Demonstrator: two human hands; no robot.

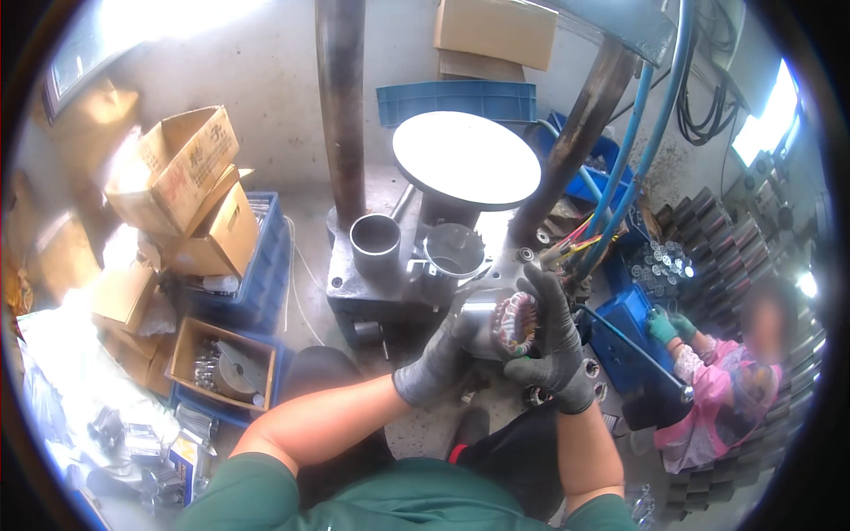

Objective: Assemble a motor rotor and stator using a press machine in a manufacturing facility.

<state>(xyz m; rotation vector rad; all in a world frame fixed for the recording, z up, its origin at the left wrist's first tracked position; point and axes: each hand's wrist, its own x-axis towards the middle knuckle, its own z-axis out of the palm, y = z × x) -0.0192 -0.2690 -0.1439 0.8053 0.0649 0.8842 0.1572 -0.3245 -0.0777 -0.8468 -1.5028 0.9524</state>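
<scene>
A motor stator, a silvery metal cylinder with copper windings (516, 325) at its right end, is held above my lap in front of the press. My left hand (440, 356), in a dark grey glove, is closed round the cylinder's left side. My right hand (560, 347), gloved alike, is at the winding end with its fingers stretched upward and its thumb apart below. Its palm faces the windings; whether it presses on them I cannot tell. Just beyond stand an upright metal tube (375, 243) and a round metal housing (454, 250) on the machine base.
A white round plate (467, 159) sits above the base between two steel columns (341, 106). Cardboard boxes (181, 168) and blue crates (257, 274) are stacked at left. Blue hoses (639, 142) hang at right. A co-worker in pink (722, 398) works beside a blue bin (624, 323).
</scene>
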